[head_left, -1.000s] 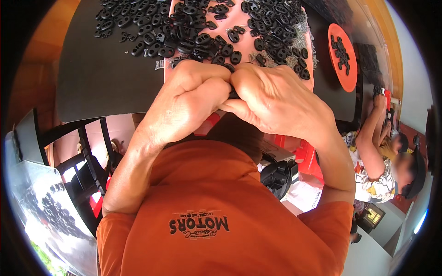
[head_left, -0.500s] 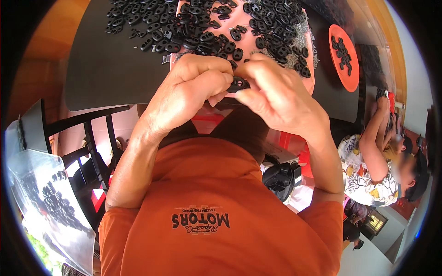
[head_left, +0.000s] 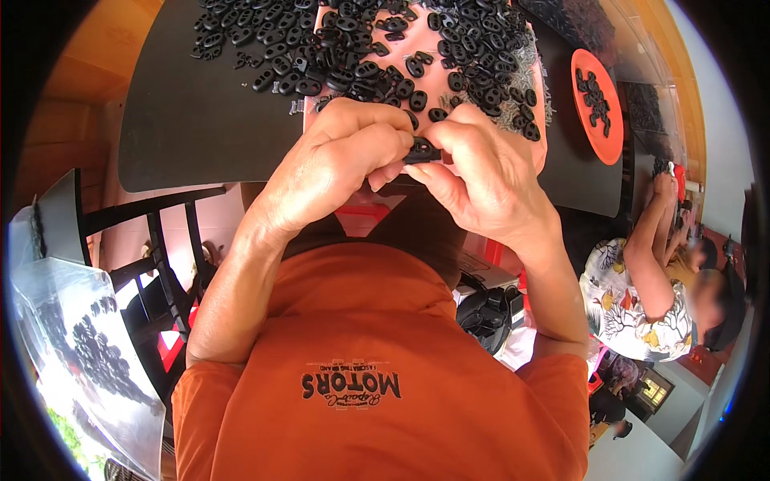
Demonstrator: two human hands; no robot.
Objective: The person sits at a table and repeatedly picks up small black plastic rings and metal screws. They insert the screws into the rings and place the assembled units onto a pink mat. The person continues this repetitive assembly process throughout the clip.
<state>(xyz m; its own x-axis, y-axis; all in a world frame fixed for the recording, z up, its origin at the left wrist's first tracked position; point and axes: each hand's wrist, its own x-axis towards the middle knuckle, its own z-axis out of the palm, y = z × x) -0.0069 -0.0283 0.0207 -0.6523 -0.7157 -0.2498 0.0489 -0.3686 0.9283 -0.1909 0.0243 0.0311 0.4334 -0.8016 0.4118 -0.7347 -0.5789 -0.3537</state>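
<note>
At the table's near edge, a black two-hole cord lock (head_left: 421, 150) is held between the fingertips of both hands. My left hand (head_left: 341, 156) pinches it from the left, fingers curled. From the right, my right hand (head_left: 489, 172) grips it with thumb and forefinger. Just beyond my fingers, many black cord lock pieces (head_left: 365, 70) lie heaped on a pink sheet or tray (head_left: 409, 42). Small silver springs (head_left: 525, 68) are strewn along its right side. The fingers partly cover the piece in hand.
An orange plate (head_left: 596, 146) with several black pieces sits on the dark table (head_left: 184, 120) to the right. On the left stands a black chair (head_left: 152, 216). Another person in a patterned garment (head_left: 634, 301) works at the far right. A black bag (head_left: 489, 317) lies below by my right arm.
My right hand's thumb and forefinger have shifted slightly, and more of the cord lock shows between the hands. The whole view has moved a little.
</note>
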